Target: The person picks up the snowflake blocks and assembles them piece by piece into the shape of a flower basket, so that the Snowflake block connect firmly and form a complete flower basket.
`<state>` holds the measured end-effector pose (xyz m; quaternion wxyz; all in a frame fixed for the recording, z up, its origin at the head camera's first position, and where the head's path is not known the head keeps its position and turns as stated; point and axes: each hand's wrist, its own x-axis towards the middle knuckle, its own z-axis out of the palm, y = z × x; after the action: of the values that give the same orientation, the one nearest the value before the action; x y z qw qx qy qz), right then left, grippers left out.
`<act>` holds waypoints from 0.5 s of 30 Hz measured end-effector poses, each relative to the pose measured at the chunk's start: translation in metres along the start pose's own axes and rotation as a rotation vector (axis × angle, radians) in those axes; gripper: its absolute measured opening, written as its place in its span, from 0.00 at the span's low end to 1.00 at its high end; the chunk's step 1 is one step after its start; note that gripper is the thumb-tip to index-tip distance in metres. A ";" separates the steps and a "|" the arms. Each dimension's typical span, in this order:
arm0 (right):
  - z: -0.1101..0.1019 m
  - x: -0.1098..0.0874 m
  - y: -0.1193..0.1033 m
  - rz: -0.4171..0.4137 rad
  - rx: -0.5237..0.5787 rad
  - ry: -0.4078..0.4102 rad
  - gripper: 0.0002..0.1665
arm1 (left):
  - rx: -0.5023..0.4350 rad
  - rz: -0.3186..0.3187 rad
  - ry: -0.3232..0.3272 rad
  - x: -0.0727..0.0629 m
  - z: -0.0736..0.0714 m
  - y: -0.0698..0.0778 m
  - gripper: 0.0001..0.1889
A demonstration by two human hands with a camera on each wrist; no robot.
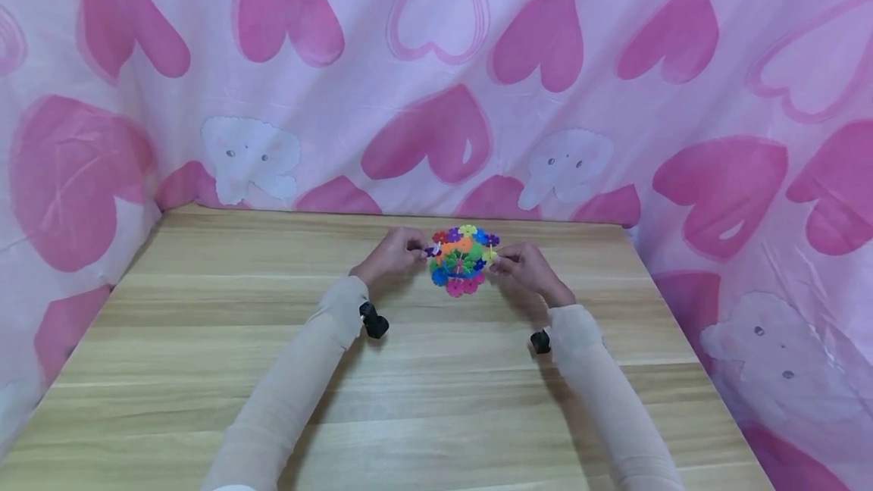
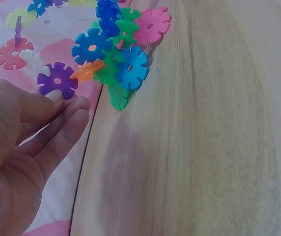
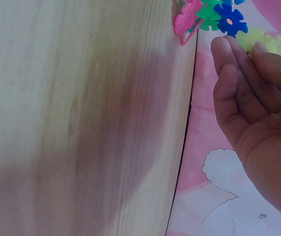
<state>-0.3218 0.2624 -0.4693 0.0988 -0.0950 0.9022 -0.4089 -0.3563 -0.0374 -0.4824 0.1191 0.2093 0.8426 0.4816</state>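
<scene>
Between both hands hangs a basket-like shape of interlocking plastic snowflake discs [image 1: 458,262], in red, purple, yellow, orange, green, blue and pink. My left hand [image 1: 398,252] pinches a purple disc [image 2: 57,80] on its left side between thumb and fingertips. A white disc [image 2: 34,64] and a red disc [image 2: 15,54] adjoin that purple one. On the opposite side my right hand [image 1: 525,267] pinches a yellow disc [image 3: 254,41]. A dark blue disc [image 3: 230,20] and a pink disc [image 3: 188,18] sit near those fingers. The shape is held over the far part of the table.
The light wood table [image 1: 436,392] spreads under both forearms. Behind it and along its sides hangs a pink curtain [image 1: 436,89] with hearts and white cartoon animals. A small black wrist camera [image 1: 373,320] is strapped at the left cuff, another black camera [image 1: 540,342] at the right.
</scene>
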 end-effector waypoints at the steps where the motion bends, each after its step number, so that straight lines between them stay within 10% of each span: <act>1: 0.000 0.001 0.000 -0.003 0.003 -0.001 0.13 | 0.002 0.002 0.001 0.000 0.000 0.000 0.07; 15: -0.001 0.000 0.003 -0.006 -0.046 -0.029 0.12 | -0.008 -0.013 0.001 0.002 0.003 -0.007 0.08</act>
<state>-0.3221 0.2649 -0.4710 0.1084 -0.1061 0.9096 -0.3869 -0.3586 -0.0373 -0.4895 0.1228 0.2034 0.8422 0.4841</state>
